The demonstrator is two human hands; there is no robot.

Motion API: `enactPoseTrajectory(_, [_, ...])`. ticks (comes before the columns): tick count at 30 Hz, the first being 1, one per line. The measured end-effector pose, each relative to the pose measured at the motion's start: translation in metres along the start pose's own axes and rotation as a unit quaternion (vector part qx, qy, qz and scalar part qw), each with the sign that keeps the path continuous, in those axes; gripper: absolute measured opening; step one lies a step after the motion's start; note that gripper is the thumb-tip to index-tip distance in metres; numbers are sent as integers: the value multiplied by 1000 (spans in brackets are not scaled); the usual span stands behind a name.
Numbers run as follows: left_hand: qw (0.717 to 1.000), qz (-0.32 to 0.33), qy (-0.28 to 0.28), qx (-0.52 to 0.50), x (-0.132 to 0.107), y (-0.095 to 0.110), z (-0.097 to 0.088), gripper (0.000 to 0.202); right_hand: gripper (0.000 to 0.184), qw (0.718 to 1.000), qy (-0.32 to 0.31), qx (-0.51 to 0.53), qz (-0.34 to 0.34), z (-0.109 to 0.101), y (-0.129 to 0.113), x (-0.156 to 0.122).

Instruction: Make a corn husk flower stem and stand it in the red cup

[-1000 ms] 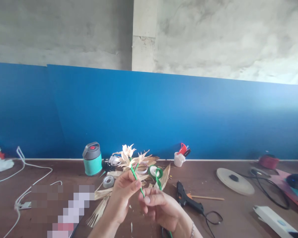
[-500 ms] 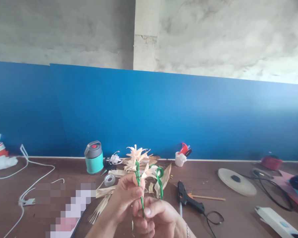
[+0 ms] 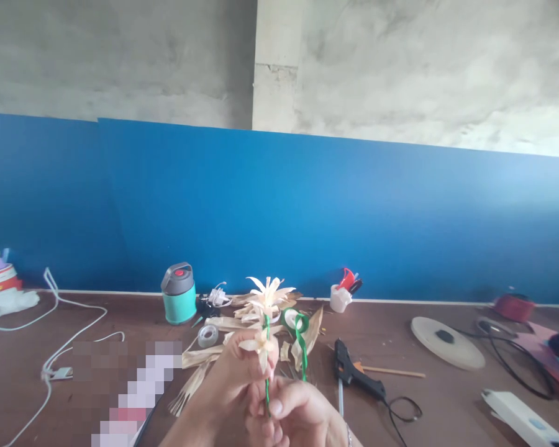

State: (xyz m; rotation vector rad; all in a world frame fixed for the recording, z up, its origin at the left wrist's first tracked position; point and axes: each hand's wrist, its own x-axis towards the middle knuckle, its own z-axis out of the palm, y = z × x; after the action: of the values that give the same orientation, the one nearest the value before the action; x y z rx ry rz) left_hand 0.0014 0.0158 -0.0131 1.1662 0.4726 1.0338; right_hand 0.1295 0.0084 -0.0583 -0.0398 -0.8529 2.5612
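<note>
My left hand (image 3: pixel 230 388) pinches a green-wrapped stem (image 3: pixel 267 379) just under its pale husk flowers (image 3: pixel 266 297). My right hand (image 3: pixel 302 417) grips the same stem lower down, thumb on top, fingers curled. The stem stands nearly upright, one flower at the top and a smaller one (image 3: pixel 259 343) beside my left fingertips. A strip of green ribbon (image 3: pixel 300 338) rises from behind my right hand. Both hands hover above the brown table (image 3: pixel 447 397), near its front.
Dried husk strips (image 3: pixel 200 360) and a tape roll (image 3: pixel 207 336) lie behind my hands. A black glue gun (image 3: pixel 351 371) with its cord is to the right, a teal jar (image 3: pixel 179 302) and a white cup (image 3: pixel 339 298) by the blue wall. White cables (image 3: pixel 51 360) trail left.
The stem has turned from leaning left to nearly upright. My hands have drawn closer together and sunk lower in view.
</note>
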Motion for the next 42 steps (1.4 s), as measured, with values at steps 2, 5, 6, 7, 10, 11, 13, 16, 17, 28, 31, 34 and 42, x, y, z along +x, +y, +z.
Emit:
enactPoseTrajectory(2, [1000, 15, -11, -9, 0, -2, -1, 39, 18, 1000, -15, -5, 6, 0, -1, 2])
enactPoseTrajectory(5, [999, 12, -29, -38, -1, -5, -3, 35, 19, 1000, -19, -7, 13, 1, -2, 2])
enactPoseTrajectory(6, [998, -4, -42, -54, -1, -6, -3, 34, 19, 1000, -18, -7, 13, 1, -2, 2])
enactPoseTrajectory(7, [996, -23, -55, -69, -1, -6, -4, 33, 20, 1000, -17, -5, 14, 1, -2, 2])
enactPoseTrajectory(10, [993, -59, -62, -86, 1, -8, -6, 33, 19, 1000, -10, 14, 14, 1, -2, 1])
enactPoseTrajectory(11, [994, -60, -49, -83, 1, -8, -7, 34, 19, 1000, -6, 26, 13, 0, -1, 1])
enactPoseTrajectory(13, [995, -57, -18, -77, 3, -9, -8, 36, 19, 999, 10, 45, -1, -1, 0, 1])
enactPoseTrajectory(16, [994, -56, 20, -87, 5, -10, -9, 33, 17, 998, 38, 42, -35, -4, 1, 2])
enactPoseTrajectory(17, [994, -58, 26, -92, 6, -11, -10, 31, 17, 997, 46, 34, -48, -5, 1, 2])
enactPoseTrajectory(28, [993, -66, 83, -58, 12, -8, -6, 36, 30, 969, 199, 4, -144, -16, -6, 1])
enactPoseTrajectory(31, [990, -51, 133, -22, 13, -5, -4, 38, 34, 957, 240, 20, -164, -18, -9, 0])
enactPoseTrajectory(34, [986, -34, 165, 8, 14, -3, -3, 37, 36, 950, 262, 25, -169, -21, -10, 0])
enactPoseTrajectory(42, [972, -39, 218, 75, 16, -2, 2, 30, 33, 941, 281, 10, -187, -23, -10, 2])
